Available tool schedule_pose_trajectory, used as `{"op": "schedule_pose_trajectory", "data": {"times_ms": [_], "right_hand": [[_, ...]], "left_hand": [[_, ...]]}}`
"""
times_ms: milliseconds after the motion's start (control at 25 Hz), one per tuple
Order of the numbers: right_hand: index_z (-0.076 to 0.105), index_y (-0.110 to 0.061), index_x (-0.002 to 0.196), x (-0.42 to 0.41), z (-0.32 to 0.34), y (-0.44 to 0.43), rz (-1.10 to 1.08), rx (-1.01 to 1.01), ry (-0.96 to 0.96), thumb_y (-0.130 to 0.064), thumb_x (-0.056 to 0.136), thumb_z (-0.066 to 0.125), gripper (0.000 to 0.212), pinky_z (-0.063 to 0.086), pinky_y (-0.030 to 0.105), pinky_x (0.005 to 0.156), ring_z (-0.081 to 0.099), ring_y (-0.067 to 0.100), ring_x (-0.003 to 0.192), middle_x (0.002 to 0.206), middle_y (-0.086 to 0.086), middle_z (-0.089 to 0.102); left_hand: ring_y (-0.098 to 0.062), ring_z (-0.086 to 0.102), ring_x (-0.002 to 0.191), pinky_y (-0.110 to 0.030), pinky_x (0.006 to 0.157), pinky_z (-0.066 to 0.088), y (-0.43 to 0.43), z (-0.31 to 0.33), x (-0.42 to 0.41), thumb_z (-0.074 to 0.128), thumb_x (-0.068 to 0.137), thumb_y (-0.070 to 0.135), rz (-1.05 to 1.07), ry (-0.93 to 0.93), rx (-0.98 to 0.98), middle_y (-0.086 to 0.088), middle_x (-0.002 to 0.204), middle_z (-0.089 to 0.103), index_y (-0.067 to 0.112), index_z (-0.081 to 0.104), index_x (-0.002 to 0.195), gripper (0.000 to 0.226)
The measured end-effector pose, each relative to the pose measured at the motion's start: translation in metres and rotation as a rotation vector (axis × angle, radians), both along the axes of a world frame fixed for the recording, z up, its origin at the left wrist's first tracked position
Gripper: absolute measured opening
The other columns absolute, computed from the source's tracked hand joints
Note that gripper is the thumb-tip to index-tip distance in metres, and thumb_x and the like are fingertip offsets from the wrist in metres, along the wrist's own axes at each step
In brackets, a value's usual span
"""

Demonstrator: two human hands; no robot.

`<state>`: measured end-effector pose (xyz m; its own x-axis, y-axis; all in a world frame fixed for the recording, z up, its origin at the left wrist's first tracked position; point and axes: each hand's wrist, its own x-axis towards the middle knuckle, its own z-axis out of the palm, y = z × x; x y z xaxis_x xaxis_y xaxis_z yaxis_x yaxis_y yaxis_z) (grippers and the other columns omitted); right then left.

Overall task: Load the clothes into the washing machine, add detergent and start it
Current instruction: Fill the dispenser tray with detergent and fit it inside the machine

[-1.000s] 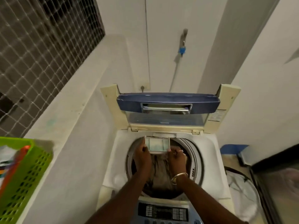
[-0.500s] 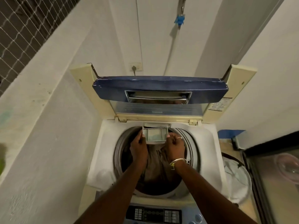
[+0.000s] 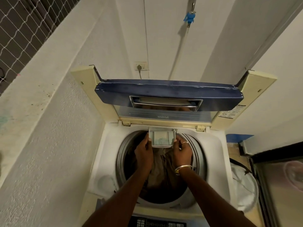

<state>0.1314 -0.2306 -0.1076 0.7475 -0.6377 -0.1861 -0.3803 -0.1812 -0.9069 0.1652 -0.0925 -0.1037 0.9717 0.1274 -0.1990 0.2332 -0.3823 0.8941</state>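
The top-loading washing machine [image 3: 108, 154] stands with its blue-edged lid [image 3: 168, 94] raised upright. Brown and dark clothes [image 3: 162, 171] fill the drum. A small grey detergent drawer [image 3: 162, 138] sticks out over the drum at the back rim. My left hand [image 3: 144, 153] grips the drawer's left side. My right hand [image 3: 182, 151], with a ring and a bangle, holds its right front corner. Pale residue shows inside the drawer. The control panel [image 3: 157, 223] runs along the bottom edge of view.
A white parapet wall [image 3: 49, 128] closes in the left side, with netting [image 3: 19, 25] above it. A socket with a plug [image 3: 140, 66] and a blue tap [image 3: 189, 16] are on the back wall. A white laundry bag [image 3: 246, 192] and a dark appliance [image 3: 278, 185] stand at right.
The view has moved closer and swung right, and the green basket has left the frame. Both hands have stayed on the detergent drawer at the drum's back rim.
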Motion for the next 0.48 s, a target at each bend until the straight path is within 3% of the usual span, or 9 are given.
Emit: {"op": "schedule_pose_trajectory", "data": {"times_ms": [80,160,240,360,480], "right_hand": [[0.071,-0.013,0.102,-0.0003,0.0006,0.0014,-0.007,-0.028,0.025,-0.027,0.098,0.055,0.022,0.049,0.018,0.073,0.066,0.011,0.084,0.091,0.000,0.071],[0.071,-0.013,0.111,-0.0011,0.0025,0.0023,-0.002,-0.024,0.006,-0.024,0.098,0.055,0.022,0.041,0.002,0.072,0.064,0.007,0.088,0.098,-0.002,0.071],[0.070,-0.013,0.114,-0.0010,0.0040,0.0012,0.009,-0.017,-0.013,-0.021,0.098,0.056,0.023,0.039,-0.003,0.073,0.064,0.007,0.093,0.102,-0.002,0.072],[0.071,-0.013,0.113,-0.0003,0.0064,0.0019,-0.002,-0.018,-0.027,-0.019,0.098,0.057,0.022,0.038,-0.003,0.073,0.064,0.008,0.093,0.101,-0.003,0.071],[0.072,-0.011,0.106,-0.0009,0.0068,0.0059,-0.032,-0.033,-0.019,-0.018,0.097,0.059,0.017,0.043,0.011,0.073,0.065,0.012,0.090,0.092,-0.006,0.066]], "left_hand": [[-0.005,0.061,0.112,-0.003,0.080,0.047,-0.0008,0.0008,-0.0012,0.052,0.102,0.024,0.002,-0.008,0.002,0.001,0.125,0.067,0.020,0.055,0.139,0.038],[-0.005,0.062,0.110,-0.007,0.081,0.050,-0.0007,0.0014,-0.0022,0.051,0.102,0.025,0.007,-0.008,-0.021,0.002,0.124,0.067,0.021,0.055,0.139,0.037],[-0.005,0.063,0.110,-0.014,0.084,0.054,-0.0014,0.0007,-0.0016,0.051,0.102,0.026,0.008,-0.009,-0.026,0.003,0.124,0.067,0.022,0.056,0.138,0.037],[-0.012,0.065,0.113,-0.029,0.089,0.059,0.0011,-0.0053,0.0010,0.051,0.102,0.029,0.011,-0.018,-0.013,0.000,0.124,0.069,0.022,0.057,0.138,0.037],[-0.010,0.063,0.114,-0.015,0.085,0.055,0.0040,-0.0053,0.0023,0.050,0.102,0.028,-0.021,-0.018,0.004,-0.002,0.127,0.067,0.020,0.055,0.140,0.039]]}}
